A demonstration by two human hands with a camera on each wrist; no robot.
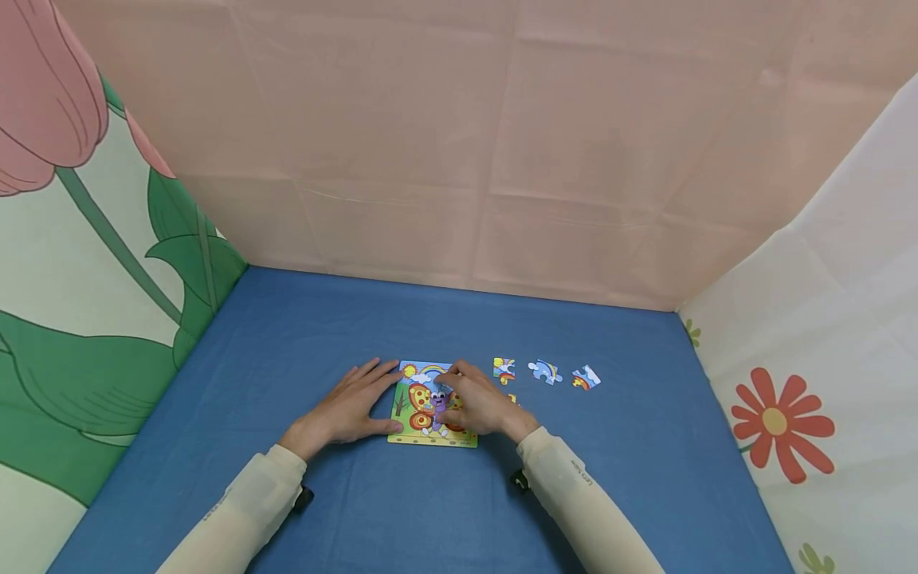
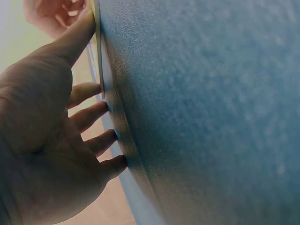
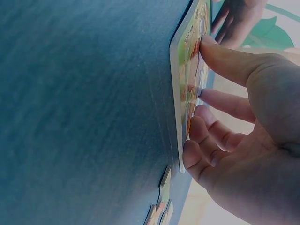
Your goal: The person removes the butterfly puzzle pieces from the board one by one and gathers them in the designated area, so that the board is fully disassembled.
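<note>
A jigsaw puzzle board (image 1: 430,440) with a cartoon butterfly, sun and rainbow lies flat on the blue surface. At its left side, my left hand (image 1: 355,402) rests with fingers extended, the thumb touching the lower left edge. My right hand (image 1: 484,402) is over the board's right half and hides part of the picture. In the right wrist view, its thumb and index fingertip touch the board's face (image 3: 192,70), standing apart, while the other fingers (image 3: 199,133) bend at the right edge. No loose piece shows between them.
Right of the board lie loose puzzle pieces: one with yellow and orange (image 1: 504,369), a blue rainbow one (image 1: 545,371) and another rainbow one (image 1: 586,378). A further piece (image 1: 512,398) is partly hidden by my right hand. Fabric walls (image 1: 473,159) bound the blue surface.
</note>
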